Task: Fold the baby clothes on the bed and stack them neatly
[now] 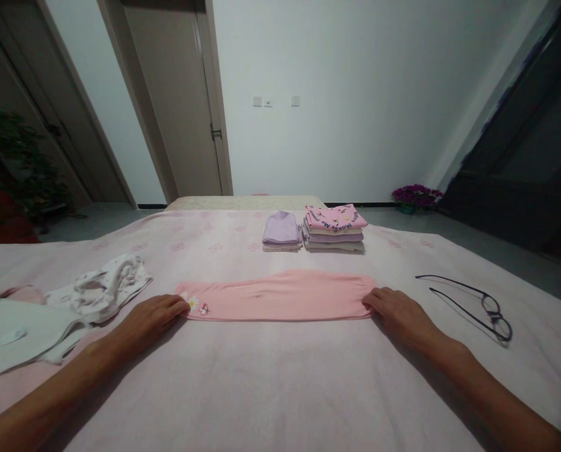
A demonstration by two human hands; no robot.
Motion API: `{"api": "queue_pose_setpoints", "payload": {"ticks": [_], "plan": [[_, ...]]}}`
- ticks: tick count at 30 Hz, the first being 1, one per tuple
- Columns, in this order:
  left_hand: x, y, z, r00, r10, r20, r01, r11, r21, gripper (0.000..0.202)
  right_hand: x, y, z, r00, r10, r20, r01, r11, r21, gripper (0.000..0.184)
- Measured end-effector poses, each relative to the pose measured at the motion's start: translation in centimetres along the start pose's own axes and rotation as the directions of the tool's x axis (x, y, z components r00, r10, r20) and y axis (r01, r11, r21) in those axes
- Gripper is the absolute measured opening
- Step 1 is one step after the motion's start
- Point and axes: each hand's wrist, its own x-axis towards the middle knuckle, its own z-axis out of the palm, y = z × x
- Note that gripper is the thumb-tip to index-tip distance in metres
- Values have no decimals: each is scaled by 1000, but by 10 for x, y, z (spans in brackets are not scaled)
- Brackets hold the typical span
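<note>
Pink leggings (280, 296), folded lengthwise into a long strip, lie flat across the bed in front of me. A daisy and a small red-and-white figure decorate their left end. My left hand (160, 314) is closed on that end, its fingertips at the daisy. At the opposite end, my right hand (400, 314) pinches the cloth near its lower corner. The strip stretches fairly straight between both hands, with slight wrinkles along the top edge.
Two stacks of folded clothes, a lilac one (282, 231) and a taller one topped with pink (336, 218), stand beyond the leggings. Loose white clothes (106, 289) lie left. Black-framed glasses (490, 317) rest at right. A pale pink sheet (280, 389) covers the bed.
</note>
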Motion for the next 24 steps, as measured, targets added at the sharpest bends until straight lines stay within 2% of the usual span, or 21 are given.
{"api": "queue_pose_setpoints", "payload": {"ticks": [3,5,7,9,12,14,15,17,19,21,24], "plan": [[9,8,0,992,-77,-97,72,996,-52,24,6,-2,8,997,-8,-72,4,999,-52,22],[13,10,-1,973,-190,-131,172,976,-136,20,8,-3,11,991,3,-137,-11,998,-57,20],[15,12,-6,936,-324,-139,285,926,-247,20,9,-4,8,978,39,-206,-47,998,-34,18],[18,12,-18,886,-433,-164,353,861,-367,20,10,-3,-5,957,101,-271,-100,995,20,16],[24,12,-43,799,-554,-232,349,743,-570,26,16,4,-36,923,240,-300,-206,968,141,13],[29,11,-57,747,-619,-241,309,645,-699,34,25,15,-56,908,343,-242,-279,923,263,13],[32,10,-62,738,-639,-215,288,588,-756,39,31,21,-63,903,383,-195,-306,891,334,15],[39,6,-63,753,-650,-100,295,470,-832,49,45,35,-65,900,427,-90,-344,822,454,21],[46,1,-52,775,-631,32,368,410,-835,57,57,46,-53,895,446,3,-383,764,519,30],[53,-5,-34,795,-602,79,432,470,-770,60,64,54,-30,886,453,96,-426,715,554,39],[60,-13,-6,809,-586,41,485,627,-610,61,62,57,7,883,427,196,-456,677,577,46]]}}
